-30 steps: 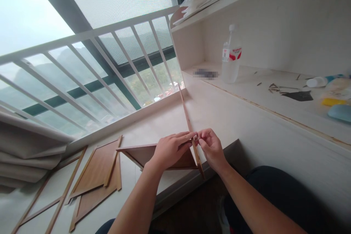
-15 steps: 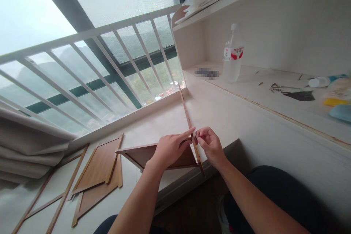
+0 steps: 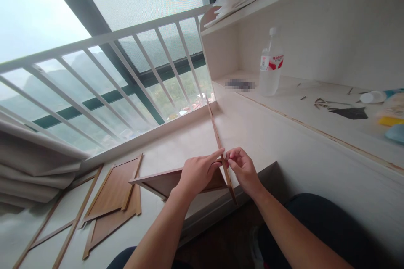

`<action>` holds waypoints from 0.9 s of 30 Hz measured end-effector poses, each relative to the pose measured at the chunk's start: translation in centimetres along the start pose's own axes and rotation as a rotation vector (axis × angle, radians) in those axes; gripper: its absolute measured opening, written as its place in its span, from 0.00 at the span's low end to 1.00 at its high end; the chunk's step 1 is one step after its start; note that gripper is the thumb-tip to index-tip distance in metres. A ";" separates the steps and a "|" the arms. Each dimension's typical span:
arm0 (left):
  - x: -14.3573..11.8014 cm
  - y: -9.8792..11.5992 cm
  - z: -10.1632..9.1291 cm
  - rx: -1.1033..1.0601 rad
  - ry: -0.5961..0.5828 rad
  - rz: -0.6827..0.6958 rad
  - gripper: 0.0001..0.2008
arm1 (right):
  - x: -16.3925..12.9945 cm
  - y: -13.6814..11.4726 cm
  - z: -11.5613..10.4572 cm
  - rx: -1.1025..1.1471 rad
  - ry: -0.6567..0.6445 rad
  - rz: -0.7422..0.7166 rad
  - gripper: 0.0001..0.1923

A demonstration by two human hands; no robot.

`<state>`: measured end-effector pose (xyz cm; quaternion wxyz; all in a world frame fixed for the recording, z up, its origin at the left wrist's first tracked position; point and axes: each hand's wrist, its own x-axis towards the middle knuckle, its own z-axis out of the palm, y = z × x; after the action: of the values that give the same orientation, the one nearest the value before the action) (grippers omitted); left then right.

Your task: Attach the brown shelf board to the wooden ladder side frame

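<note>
A brown framed wooden panel stands tilted on the white ledge, its right end meeting a long upright wooden frame piece. My left hand is wrapped over the panel's upper edge near that joint, with the index finger stretched against the frame piece. On the other side of the frame piece, my right hand is closed in a pinch right beside the joint. What its fingertips hold is too small and covered to name.
Further brown panels and a wooden frame lie at the left by a grey curtain. A plastic bottle, loose screws and a dark flat scrap are on the right shelf. A white railing runs behind the ledge.
The panel's free left end has shifted slightly to the left and down. Both hands keep their places at the joint, with small finger movement at the right. The view has turned slightly.
</note>
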<state>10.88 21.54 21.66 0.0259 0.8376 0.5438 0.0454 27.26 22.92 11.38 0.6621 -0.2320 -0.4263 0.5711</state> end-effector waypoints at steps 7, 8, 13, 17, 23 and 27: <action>0.0 0.4 -0.6 -0.030 -0.027 0.006 0.24 | 0.1 -0.5 0.2 0.000 -0.010 0.014 0.10; 0.0 0.6 -0.8 -0.042 -0.033 0.001 0.24 | 0.1 -0.5 0.1 -0.003 -0.012 0.011 0.10; 0.3 1.2 -1.7 -0.135 -0.081 -0.028 0.26 | 0.1 -0.4 -0.3 -0.024 -0.023 0.017 0.10; 1.0 1.6 -1.7 -0.140 -0.088 -0.064 0.37 | 0.2 -0.2 -0.5 -0.023 -0.024 -0.005 0.11; 1.9 1.3 -1.3 -0.192 -0.106 -0.074 0.37 | 0.5 -0.5 -0.6 -0.077 -0.044 -0.051 0.11; 2.0 1.2 -1.1 -0.205 -0.083 -0.084 0.35 | 0.6 -0.9 -0.8 -0.143 -0.058 -0.060 0.09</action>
<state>12.68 22.87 22.94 0.1357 0.8084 0.5692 0.0648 28.37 23.38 11.85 0.6480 -0.2490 -0.4918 0.5255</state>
